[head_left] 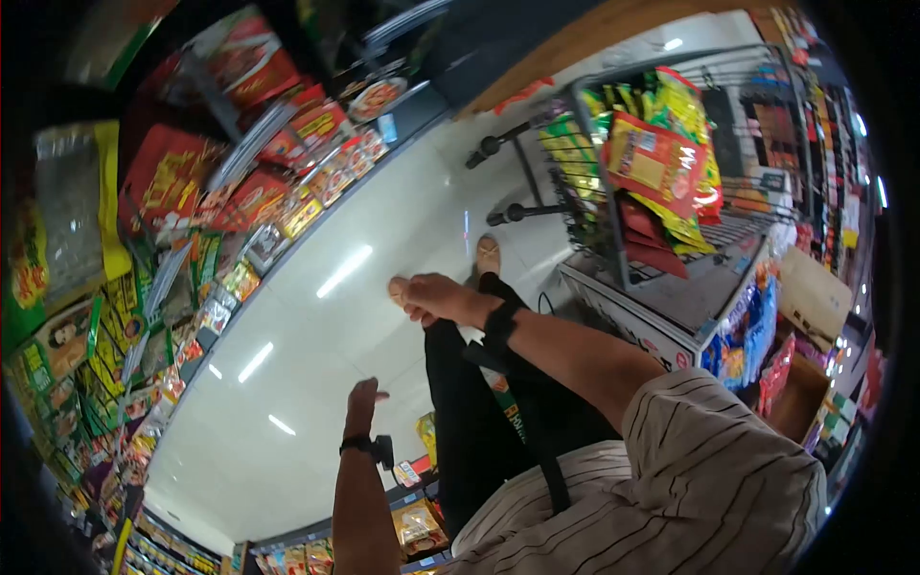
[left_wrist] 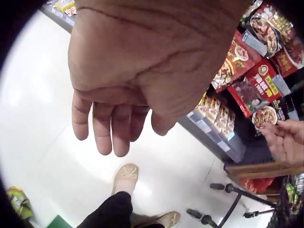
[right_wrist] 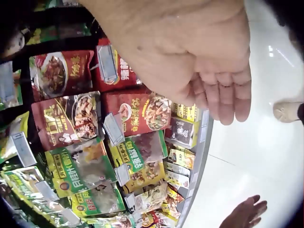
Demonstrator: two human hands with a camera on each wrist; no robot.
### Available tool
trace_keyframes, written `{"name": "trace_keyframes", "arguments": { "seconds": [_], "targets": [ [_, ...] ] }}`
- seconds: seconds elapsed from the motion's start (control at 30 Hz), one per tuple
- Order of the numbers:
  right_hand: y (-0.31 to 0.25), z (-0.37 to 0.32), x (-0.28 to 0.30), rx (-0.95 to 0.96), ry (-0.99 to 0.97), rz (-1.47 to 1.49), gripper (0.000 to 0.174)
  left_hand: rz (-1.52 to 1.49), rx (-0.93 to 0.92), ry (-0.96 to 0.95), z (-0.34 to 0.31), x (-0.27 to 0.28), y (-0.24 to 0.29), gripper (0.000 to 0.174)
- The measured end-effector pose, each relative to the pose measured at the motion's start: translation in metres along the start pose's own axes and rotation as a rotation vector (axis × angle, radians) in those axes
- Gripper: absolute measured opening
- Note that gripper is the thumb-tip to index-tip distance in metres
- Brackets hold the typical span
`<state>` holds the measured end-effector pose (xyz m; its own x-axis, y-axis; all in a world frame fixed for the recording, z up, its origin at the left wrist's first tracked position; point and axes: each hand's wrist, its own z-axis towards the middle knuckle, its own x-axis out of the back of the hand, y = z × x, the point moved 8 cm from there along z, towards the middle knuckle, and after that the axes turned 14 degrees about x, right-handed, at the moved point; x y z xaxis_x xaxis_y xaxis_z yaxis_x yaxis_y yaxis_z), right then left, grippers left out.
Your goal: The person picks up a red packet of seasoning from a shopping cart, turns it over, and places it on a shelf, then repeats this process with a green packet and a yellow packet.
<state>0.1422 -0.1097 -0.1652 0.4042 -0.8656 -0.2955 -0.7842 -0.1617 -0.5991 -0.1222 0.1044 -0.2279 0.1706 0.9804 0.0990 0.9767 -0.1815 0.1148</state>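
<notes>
Both hands hang empty over a white shop floor [head_left: 316,316]. My left hand [head_left: 362,395] is held out with straight fingers and touches nothing; in the left wrist view its fingers [left_wrist: 111,137] point down, relaxed. My right hand [head_left: 426,295] reaches forward, palm down, fingers loosely straight and holding nothing. In the right wrist view the right hand [right_wrist: 199,47] hovers just in front of a shelf of red and green food packets [right_wrist: 95,123], apart from them. The left hand [right_wrist: 244,214] shows low in that view.
A long shelf of packets [head_left: 240,192] runs along the left of the aisle. At the right stands a wire trolley [head_left: 728,230] loaded with red and yellow packets [head_left: 661,163]. My sandalled foot [left_wrist: 124,178] is on the floor below the hands.
</notes>
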Motion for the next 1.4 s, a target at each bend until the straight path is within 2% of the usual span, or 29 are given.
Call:
{"name": "trace_keyframes", "arguments": {
  "seconds": [0.03,0.1,0.13,0.3,0.37,0.5,0.53,0.57,0.6,0.67,0.7,0.77,0.8,0.9,1.0,1.13,1.17,1.27,1.3,1.4],
  "targets": [
    [-0.013,-0.023,0.006,0.023,-0.025,0.033,0.021,0.103,-0.102,0.022,0.004,0.0,-0.017,0.052],
    [-0.023,-0.063,0.024,0.031,-0.016,0.119,0.024,0.055,0.009,0.01,-0.028,-0.01,0.014,0.051],
    [-0.045,-0.087,0.033,0.105,-0.026,0.098,0.026,-0.027,0.118,0.008,-0.063,-0.011,0.039,0.05],
    [-0.13,-0.173,0.099,0.39,0.082,0.118,0.02,-0.083,0.065,0.053,-0.092,-0.011,0.086,0.045],
    [-0.177,-0.22,0.139,0.492,0.175,0.159,0.015,-0.082,0.038,0.088,-0.121,-0.015,0.12,0.045],
    [-0.215,-0.29,0.259,0.696,0.497,0.206,0.018,-0.132,-0.026,0.129,-0.152,-0.024,0.148,0.045],
    [-0.225,-0.304,0.289,0.793,0.503,0.105,0.02,-0.127,-0.023,0.138,-0.16,-0.027,0.154,0.046],
    [-0.216,-0.318,0.326,0.738,0.669,0.157,0.023,-0.123,-0.017,0.147,-0.167,-0.032,0.159,0.046],
    [-0.197,-0.319,0.375,0.772,0.762,0.125,0.026,-0.12,-0.007,0.158,-0.175,-0.036,0.159,0.046],
    [-0.176,-0.32,0.443,0.69,0.827,0.16,0.028,-0.134,-0.006,0.165,-0.188,-0.043,0.156,0.047],
    [-0.172,-0.329,0.467,0.6,0.957,0.02,0.03,-0.144,-0.01,0.169,-0.191,-0.046,0.155,0.048],
    [-0.153,-0.322,0.511,0.516,0.971,-0.033,0.023,-0.168,0.007,0.188,-0.195,-0.048,0.147,0.05],
    [-0.149,-0.321,0.521,0.468,0.963,-0.064,0.023,-0.181,0.015,0.197,-0.201,-0.049,0.144,0.051],
    [-0.147,-0.313,0.543,0.292,0.986,-0.501,0.028,-0.221,0.042,0.232,-0.212,-0.049,0.136,0.052],
    [-0.134,-0.297,0.549,0.235,0.907,-0.464,0.038,-0.27,0.076,0.27,-0.214,-0.048,0.126,0.05],
    [-0.135,-0.295,0.532,0.299,0.881,-0.33,0.033,-0.312,0.09,0.293,-0.225,-0.055,0.123,0.048],
    [-0.133,-0.295,0.526,0.262,0.866,-0.238,0.028,-0.316,0.091,0.293,-0.228,-0.058,0.126,0.048],
    [-0.151,-0.298,0.499,0.427,0.747,-0.07,0.025,-0.307,0.025,0.267,-0.23,-0.062,0.142,0.049],
    [-0.16,-0.302,0.489,0.48,0.75,-0.041,0.019,-0.29,-0.02,0.252,-0.233,-0.062,0.152,0.05],
    [-0.189,-0.314,0.455,0.594,0.595,-0.053,0.014,-0.217,-0.094,0.235,-0.233,-0.058,0.191,0.048]
  ]
}}
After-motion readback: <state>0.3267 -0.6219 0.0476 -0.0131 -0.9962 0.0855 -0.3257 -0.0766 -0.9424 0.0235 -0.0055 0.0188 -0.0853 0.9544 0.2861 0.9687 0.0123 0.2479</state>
